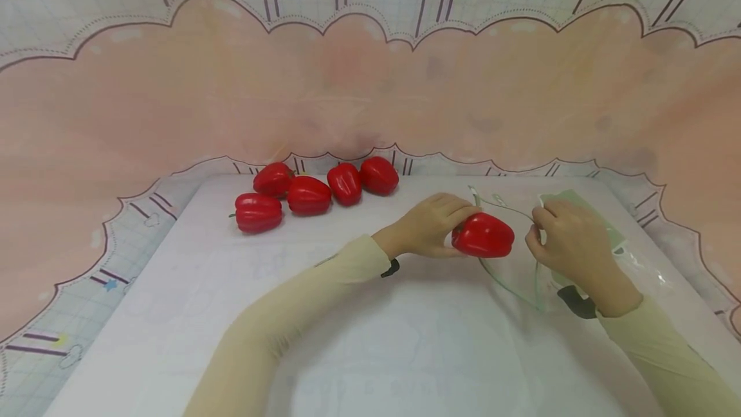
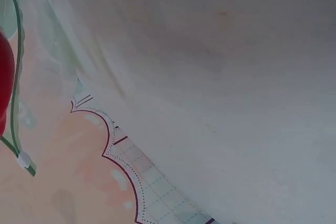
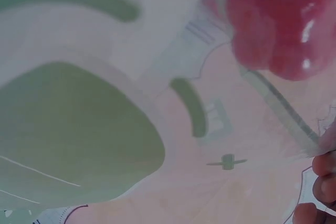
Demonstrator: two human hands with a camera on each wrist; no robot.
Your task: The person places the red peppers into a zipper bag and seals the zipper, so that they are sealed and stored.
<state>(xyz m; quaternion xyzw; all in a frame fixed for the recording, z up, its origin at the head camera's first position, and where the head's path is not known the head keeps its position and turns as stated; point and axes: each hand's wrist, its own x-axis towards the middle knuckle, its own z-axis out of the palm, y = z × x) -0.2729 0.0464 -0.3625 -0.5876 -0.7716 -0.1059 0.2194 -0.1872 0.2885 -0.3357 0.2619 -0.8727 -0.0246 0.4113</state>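
Observation:
My left hand [image 1: 431, 224] grips a red bell pepper [image 1: 483, 235] at the mouth of a clear plastic bag [image 1: 523, 275] with a green rim and green print. My right hand [image 1: 564, 237] pinches the bag's upper edge and holds the mouth apart. In the left wrist view a sliver of the pepper [image 2: 4, 85] shows at the left edge behind the bag's green rim [image 2: 18, 77]. The right wrist view looks through the bag at the blurred pepper [image 3: 278, 22], with my fingertips [image 3: 323, 182] at the right edge.
Several more red peppers [image 1: 307, 195] lie in a row at the back left of the white table [image 1: 231, 314]. A pink and grid-patterned cloth backdrop [image 1: 347, 82] rises behind and around the table.

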